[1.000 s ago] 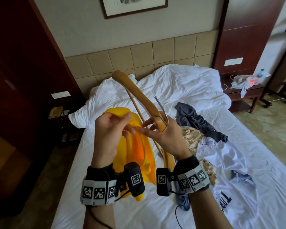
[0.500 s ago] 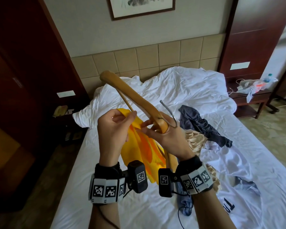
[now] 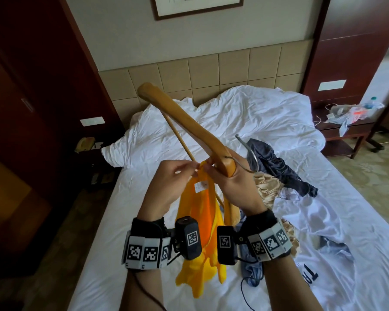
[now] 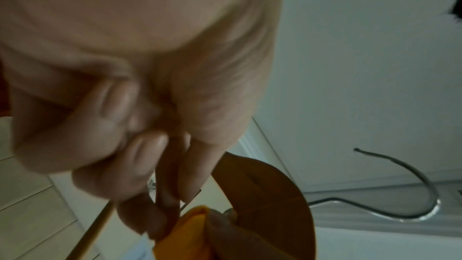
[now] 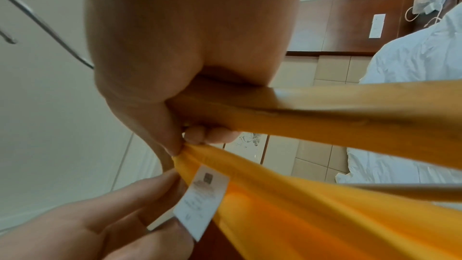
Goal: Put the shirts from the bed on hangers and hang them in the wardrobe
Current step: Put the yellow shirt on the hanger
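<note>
My right hand [image 3: 235, 187] grips the wooden hanger [image 3: 186, 127] at its neck, thumb and fingertip also pinching the yellow shirt [image 3: 202, 223] edge. My left hand [image 3: 171, 182] pinches the same edge beside its white label [image 5: 200, 203]. Shirt hangs above the bed [image 3: 144, 221]; other clothes [image 3: 279, 167] lie right.

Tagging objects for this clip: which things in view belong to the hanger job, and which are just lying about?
In the job:
- yellow shirt, pinched by left hand
- wooden hanger, gripped by right hand, which also pinches the shirt
- dark shirt, beige garment and white printed shirt on the bed

Lying about:
- telephone
- plastic bags on side table
- framed picture
</note>
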Demonstrator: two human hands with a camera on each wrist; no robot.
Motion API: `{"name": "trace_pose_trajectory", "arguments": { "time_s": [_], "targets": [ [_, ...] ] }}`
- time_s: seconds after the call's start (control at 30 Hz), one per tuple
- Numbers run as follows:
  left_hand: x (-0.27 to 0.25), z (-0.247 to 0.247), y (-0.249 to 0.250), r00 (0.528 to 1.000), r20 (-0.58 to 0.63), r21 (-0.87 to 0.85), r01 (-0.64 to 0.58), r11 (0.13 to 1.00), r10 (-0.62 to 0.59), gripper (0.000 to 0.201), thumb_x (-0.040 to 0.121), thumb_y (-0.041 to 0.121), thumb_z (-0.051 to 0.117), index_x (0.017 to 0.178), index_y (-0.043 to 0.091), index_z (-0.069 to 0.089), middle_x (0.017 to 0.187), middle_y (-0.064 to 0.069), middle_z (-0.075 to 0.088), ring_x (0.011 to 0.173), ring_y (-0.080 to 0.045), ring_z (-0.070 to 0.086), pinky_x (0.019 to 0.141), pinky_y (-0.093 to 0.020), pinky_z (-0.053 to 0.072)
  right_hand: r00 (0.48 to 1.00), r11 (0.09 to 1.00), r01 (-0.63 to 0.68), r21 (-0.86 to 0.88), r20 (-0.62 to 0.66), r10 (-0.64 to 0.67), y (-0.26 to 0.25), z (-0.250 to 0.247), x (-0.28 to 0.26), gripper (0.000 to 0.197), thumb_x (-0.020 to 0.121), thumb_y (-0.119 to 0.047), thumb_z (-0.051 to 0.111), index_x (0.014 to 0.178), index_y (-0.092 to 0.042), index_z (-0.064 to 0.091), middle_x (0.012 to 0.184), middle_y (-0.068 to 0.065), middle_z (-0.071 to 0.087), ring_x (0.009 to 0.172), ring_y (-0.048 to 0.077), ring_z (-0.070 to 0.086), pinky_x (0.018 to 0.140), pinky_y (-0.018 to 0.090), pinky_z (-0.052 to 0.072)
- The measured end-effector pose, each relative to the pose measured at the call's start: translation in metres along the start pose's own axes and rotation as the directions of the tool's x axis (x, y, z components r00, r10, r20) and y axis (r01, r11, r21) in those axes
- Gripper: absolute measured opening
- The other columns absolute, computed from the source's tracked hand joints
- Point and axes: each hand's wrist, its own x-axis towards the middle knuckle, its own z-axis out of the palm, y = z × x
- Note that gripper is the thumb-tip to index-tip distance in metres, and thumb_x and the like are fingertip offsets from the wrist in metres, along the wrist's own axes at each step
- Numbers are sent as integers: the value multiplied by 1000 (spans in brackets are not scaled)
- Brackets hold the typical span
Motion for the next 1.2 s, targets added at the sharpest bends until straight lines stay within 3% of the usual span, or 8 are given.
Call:
{"name": "trace_pose_trajectory", "arguments": {
  "time_s": [0.13,0.27,0.37,0.5,0.77,1.0,1.1,1.2],
  "targets": [
    [-2,3,-1,991,131,35,-46,998,41,14,103,19,62,103,19,76,89,17,72,68,6,59,59,-7,42,1000,1000,-7,8,25,7,-4,-3,-2,6,96,3,70,91,-1,67,82,9,66,69,15,61,65,36,51],
    [-3,-4,-5,983,181,57,-48,997,37,8,95,28,73,96,20,72,99,9,72,70,-21,51,68,-26,44,1000,1000,7,24,25,-7,-7,-6,-3,8,94,7,70,89,2,66,78,4,66,67,10,62,64,25,49],
    [-5,-7,-6,979,199,62,-44,997,31,18,91,27,78,91,12,68,91,-1,70,75,-12,59,76,-29,46,1000,1000,-6,30,-2,6,-8,-7,-5,6,94,10,68,89,8,64,67,-7,64,59,5,60,62,17,47],
    [-11,-4,-6,951,311,148,-41,988,-7,16,86,29,82,91,19,71,83,4,72,64,-4,53,70,-26,43,999,999,-6,37,-43,8,-11,-8,-6,8,94,7,70,90,7,63,73,14,65,63,19,63,62,32,52],
    [-13,9,-12,971,229,183,-110,977,66,21,86,40,82,94,24,72,94,11,72,65,-6,62,66,-24,50,996,1000,10,2,-83,-10,-11,-9,-10,6,93,0,72,91,0,67,85,19,68,80,41,65,73,54,54],
    [-14,13,-18,987,117,239,-135,962,110,21,85,45,81,90,25,77,89,14,74,66,-5,66,59,-13,44,998,998,7,-55,-55,-10,-16,-8,-14,8,94,2,71,89,0,66,76,9,64,68,23,60,64,32,49],
    [-18,4,-17,983,111,214,-164,963,143,36,77,62,75,90,28,81,88,18,75,67,-7,67,62,-20,50,998,997,14,-74,-57,-19,-14,-9,-14,10,95,-1,71,89,0,64,74,15,59,69,35,55,62,42,47],
    [-18,-1,-21,988,76,205,-149,967,136,20,87,39,69,95,26,81,84,16,75,69,-9,68,67,-28,56,997,998,14,-60,-77,-19,-11,-8,-14,10,95,-1,71,89,0,64,75,20,60,69,40,55,62,49,48]
  ]
}}
